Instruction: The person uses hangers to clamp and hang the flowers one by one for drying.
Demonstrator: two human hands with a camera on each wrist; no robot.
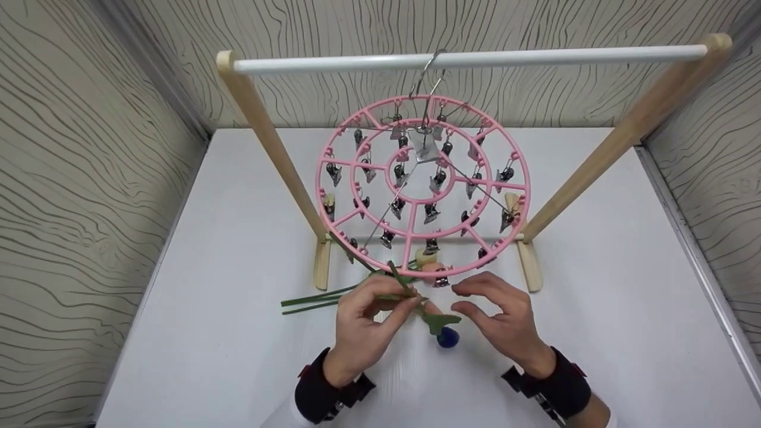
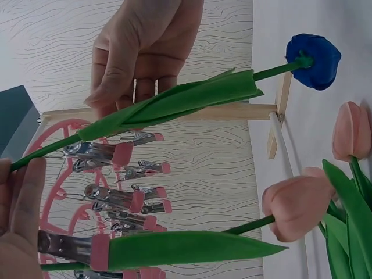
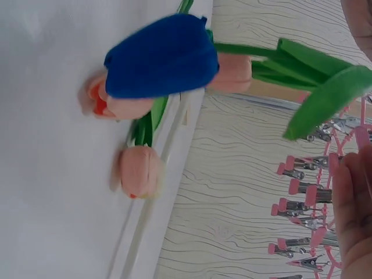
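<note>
The left hand (image 1: 362, 324) pinches one blue tulip (image 1: 447, 337) by its stem. The right hand (image 1: 502, 318), at 3 o'clock, hangs loosely curled, empty. Three pink tulips (image 3: 138, 170) lie at 12 o'clock under the pink clip hanger (image 1: 423, 189).

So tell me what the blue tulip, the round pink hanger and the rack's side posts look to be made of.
Blue tulip: artificial, likely matte foam or soft plastic; the bloom is uniform and its leaf flat and even.
Pink hanger: glossy moulded plastic, with shiny metal clips.
Side posts: pale, unpainted wood by their look.

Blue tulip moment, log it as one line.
left hand pinches blue tulip stem | right hand open beside | pink clip hanger above
</note>
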